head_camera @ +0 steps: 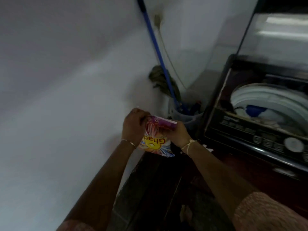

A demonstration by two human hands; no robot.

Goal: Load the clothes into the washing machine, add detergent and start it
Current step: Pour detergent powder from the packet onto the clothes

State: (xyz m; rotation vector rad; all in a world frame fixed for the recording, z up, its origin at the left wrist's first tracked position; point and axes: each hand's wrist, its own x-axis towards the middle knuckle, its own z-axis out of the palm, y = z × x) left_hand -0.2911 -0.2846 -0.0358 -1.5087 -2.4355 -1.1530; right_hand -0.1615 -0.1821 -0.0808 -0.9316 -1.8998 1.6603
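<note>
A colourful detergent packet (155,140) with yellow lettering is held in front of me, above the dark floor. My left hand (133,125) grips its upper left side. My right hand (176,134) pinches the purple top edge of the packet. To the right stands the black top-loading washing machine (250,130) with its lid (273,35) raised. Blue and white clothes (260,112) lie inside the white drum. The control panel with round buttons and a dial faces me.
A blue-handled mop (158,52) leans in the corner behind a pale bucket (185,115). A white wall fills the left. Dark tiled floor (158,189) lies below, with my bare foot visible near the bottom.
</note>
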